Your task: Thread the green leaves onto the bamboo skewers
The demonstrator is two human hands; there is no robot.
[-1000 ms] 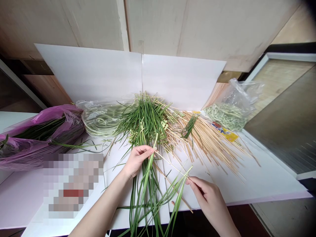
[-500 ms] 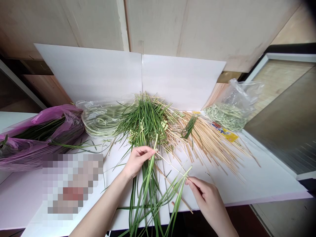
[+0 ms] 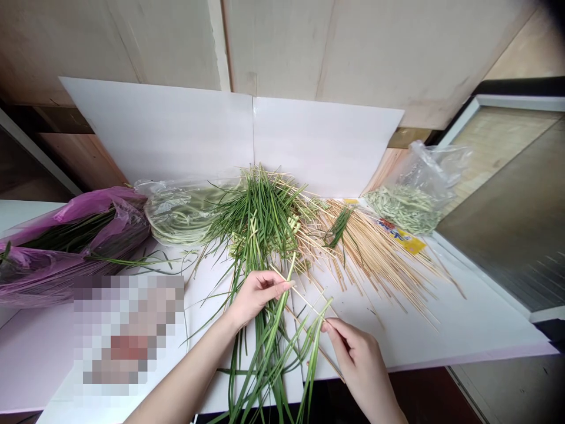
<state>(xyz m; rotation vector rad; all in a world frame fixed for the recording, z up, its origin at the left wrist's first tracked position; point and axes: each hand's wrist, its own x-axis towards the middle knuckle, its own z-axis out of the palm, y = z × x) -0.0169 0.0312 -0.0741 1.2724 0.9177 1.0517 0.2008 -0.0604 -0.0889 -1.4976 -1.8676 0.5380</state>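
My left hand (image 3: 258, 299) is closed, thumb and fingers pinching a garlic chive stalk (image 3: 281, 309) near its pale end; the long green leaves hang toward the table's front edge. A thin bamboo skewer (image 3: 303, 298) slants from beside that stalk down to my right hand (image 3: 359, 353), whose fingers are shut on its lower end. More chives (image 3: 314, 347) cross the skewer just by the right fingertips and droop downward. Whether the skewer passes through the left stalk or only touches it, I cannot tell.
Behind my hands lies a heap of bundled chives (image 3: 265, 212). Many loose skewers (image 3: 379, 259) spread to the right, beside a clear bag of pale green strips (image 3: 408, 200). At left are a clear bag of green strands (image 3: 185, 215) and a purple bag of chives (image 3: 128, 218).
My left hand has moved right and slightly down with its chive stalk. My right hand has shifted a little left, so the two hands are closer together.
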